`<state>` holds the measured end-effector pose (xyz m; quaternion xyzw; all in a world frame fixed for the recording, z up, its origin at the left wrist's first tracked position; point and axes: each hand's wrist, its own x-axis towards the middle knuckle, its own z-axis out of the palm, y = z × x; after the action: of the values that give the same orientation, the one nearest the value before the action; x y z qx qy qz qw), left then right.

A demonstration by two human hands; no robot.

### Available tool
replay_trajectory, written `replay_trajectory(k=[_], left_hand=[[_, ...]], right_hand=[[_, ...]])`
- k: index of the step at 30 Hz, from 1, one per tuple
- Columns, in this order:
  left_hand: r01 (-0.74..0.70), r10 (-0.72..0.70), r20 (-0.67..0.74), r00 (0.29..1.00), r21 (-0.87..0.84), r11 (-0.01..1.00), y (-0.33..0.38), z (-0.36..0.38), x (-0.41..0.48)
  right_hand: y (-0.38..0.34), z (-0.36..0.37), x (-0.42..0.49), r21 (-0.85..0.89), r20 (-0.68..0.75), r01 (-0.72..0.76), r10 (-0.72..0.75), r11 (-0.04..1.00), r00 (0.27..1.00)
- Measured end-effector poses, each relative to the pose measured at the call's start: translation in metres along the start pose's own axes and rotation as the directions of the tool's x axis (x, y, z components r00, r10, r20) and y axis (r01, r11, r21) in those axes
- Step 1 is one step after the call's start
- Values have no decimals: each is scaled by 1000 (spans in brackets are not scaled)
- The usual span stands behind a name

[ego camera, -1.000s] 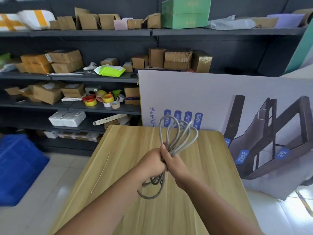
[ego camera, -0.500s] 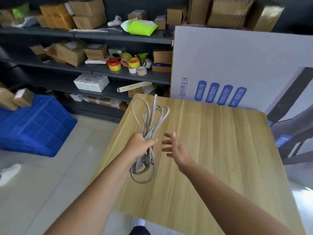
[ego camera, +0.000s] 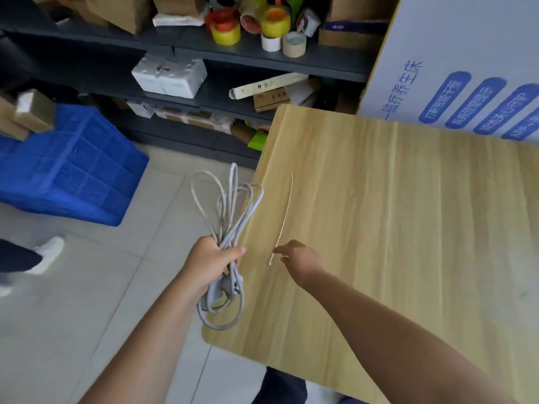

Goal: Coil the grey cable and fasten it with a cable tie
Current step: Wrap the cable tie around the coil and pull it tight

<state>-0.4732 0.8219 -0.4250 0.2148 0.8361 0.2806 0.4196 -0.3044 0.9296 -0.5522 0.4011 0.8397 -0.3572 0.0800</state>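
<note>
Clearly the left hand [ego camera: 210, 262] is closed in a fist around the middle of the cable [ego camera: 226, 228], which is gathered into a long bundle of loops. Above the fist the loops fan out and rise over the floor [ego camera: 87, 287], just off the left edge of the table [ego camera: 408, 228]; below the fist the rest of the bundle hangs down, with a plug-like grey piece just under the fingers and one loop drooping in front of the table's near left corner.

Just right of that hand, the right hand [ego camera: 300, 258] is held low over the table, palm down, with thumb and forefinger drawn close together at the near end of the tie [ego camera: 284, 217]. Whether the fingertips actually pinch the tie or only touch it cannot be told. From that hand the tie runs away across the wood as a thin pale strip, slightly curved, lying near the table's left edge and apart from the cable.

Up and to the left of the left hand sits a blue crate [ego camera: 67, 167] on the floor. Beyond both hands stand dark shelves [ego camera: 186, 39] with boxes and tape rolls.
</note>
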Motion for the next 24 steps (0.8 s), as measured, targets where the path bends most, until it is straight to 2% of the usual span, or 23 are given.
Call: replay_trajectory(k=[3, 6, 10, 12, 14, 16, 19, 21, 24], left_hand=[[35, -35, 46, 998, 1, 999, -23, -11, 12], [72, -72, 81, 994, 7, 997, -40, -17, 19], [89, -90, 121, 989, 15, 996, -50, -21, 30], [75, -77, 137, 988, 22, 997, -49, -20, 33], [59, -60, 154, 986, 13, 998, -43, -17, 35], [41, -37, 181, 983, -17, 999, -34, -14, 37], [9, 11, 235, 972, -80, 997, -12, -1, 35], [-31, 58, 272, 961, -102, 994, 7, 12, 32], [-100, 128, 351, 928, -99, 990, 39, 36, 26]], right_hand=[[-2, 26, 24, -126, 68, 6, 2, 992, 998], [-1, 42, 39, -171, 101, -20, 38, 985, 994], [-4, 50, 52, -325, 53, 12, 5, 946, 999], [-3, 53, 52, -395, -6, 50, -58, 917, 998], [-1, 49, 48, -374, -73, 57, -90, 926, 993], [-3, 38, 43, -265, -109, 29, -59, 964, 992], [-14, 12, 27, 98, -131, -110, 123, 989, 984], [-19, -6, 15, 352, -121, -157, 211, 923, 970], [-18, -41, -4, 583, -139, -139, 267, 800, 954]])
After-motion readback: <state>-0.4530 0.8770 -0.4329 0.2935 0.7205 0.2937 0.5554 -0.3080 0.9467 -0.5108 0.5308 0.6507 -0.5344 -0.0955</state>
